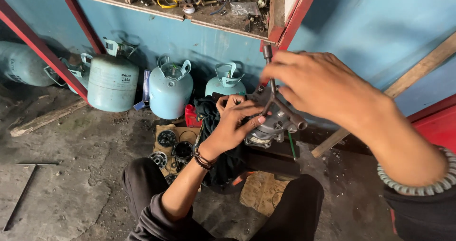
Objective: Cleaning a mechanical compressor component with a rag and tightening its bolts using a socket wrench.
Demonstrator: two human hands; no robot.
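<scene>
Head view: risk first. The cross-shaped socket wrench (280, 105) sits on a bolt atop the grey metal compressor body (268, 122), and that body rests on a dark block (270, 158) between the person's knees, not clamped as far as I can see. If torque goes in off-axis, I'd expect the socket to cam off the bolt head and round it, or the whole casting to twist and slide off the block toward the loose round parts (171, 148) on the cardboard. Knuckles are near the casting edges, so a slip could mean a skinned hand. Pose: left hand (235, 122) comes up from below, wrist bent, fingers wrapped and pressed against the compressor's side next to a black cloth (209, 115), bracing it. Right hand (316, 86) reaches in from the right, forearm high, fingers closed around the wrench's upper arms; thumb hidden. Gas cylinders (142, 84) stand behind, well apart.
</scene>
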